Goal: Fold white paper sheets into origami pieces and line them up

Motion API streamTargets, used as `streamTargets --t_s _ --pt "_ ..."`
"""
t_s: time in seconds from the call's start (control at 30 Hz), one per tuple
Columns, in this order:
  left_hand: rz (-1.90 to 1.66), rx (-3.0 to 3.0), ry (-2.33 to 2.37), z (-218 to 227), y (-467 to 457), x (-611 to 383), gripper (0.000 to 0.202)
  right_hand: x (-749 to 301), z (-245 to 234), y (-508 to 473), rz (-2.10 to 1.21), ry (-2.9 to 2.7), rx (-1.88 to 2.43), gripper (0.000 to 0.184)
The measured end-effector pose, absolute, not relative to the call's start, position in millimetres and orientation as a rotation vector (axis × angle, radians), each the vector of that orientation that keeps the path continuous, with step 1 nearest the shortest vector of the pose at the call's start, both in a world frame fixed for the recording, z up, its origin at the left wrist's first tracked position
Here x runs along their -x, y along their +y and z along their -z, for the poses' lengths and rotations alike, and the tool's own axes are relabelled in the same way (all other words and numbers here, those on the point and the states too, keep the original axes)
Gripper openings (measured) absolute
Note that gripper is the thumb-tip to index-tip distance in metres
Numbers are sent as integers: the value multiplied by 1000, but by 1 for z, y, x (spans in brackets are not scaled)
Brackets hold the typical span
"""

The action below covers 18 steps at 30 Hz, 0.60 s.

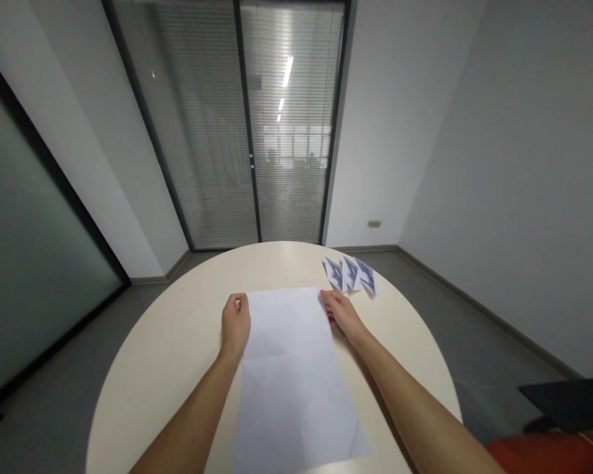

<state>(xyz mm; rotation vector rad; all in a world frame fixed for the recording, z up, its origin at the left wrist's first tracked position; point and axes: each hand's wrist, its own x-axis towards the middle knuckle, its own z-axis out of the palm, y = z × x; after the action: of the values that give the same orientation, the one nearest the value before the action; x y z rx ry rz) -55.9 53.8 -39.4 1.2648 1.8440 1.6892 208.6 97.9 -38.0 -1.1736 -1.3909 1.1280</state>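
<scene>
A large white sheet of paper [291, 375] stretches lengthwise over the table toward me, with faint creases across it and a crease at its near right corner. My left hand [236, 322] pinches the sheet's far left corner between thumb and curled fingers. At the far right corner, my right hand [343, 315] grips the paper in the same way. Just beyond my right hand lie several folded paper pieces [350, 273] with blue-grey printing, overlapping in a row.
The round cream table [178, 349] carries everything. Behind it stands a glass partition with blinds [217, 131], beside plain white walls. At the lower right are a red seat [548, 454] and a dark flat object [568, 401].
</scene>
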Motion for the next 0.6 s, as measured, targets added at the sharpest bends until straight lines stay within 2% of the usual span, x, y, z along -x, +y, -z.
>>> streamTargets --t_s 0.13,0.23,0.37,0.6 --pt "-1759 -1184 1865 41 54 60 31 -209 35 94 -1098 -1448 1149 40" --pt "-1699 -1194 1836 42 53 58 32 -211 35 95 -1019 -1393 1149 45" --pt "-1583 -1314 1750 48 51 53 50 -213 35 98 -1010 -1277 1177 51" --pt "-1741 -1270 1659 46 55 52 37 -210 37 94 -1149 -1277 1160 63"
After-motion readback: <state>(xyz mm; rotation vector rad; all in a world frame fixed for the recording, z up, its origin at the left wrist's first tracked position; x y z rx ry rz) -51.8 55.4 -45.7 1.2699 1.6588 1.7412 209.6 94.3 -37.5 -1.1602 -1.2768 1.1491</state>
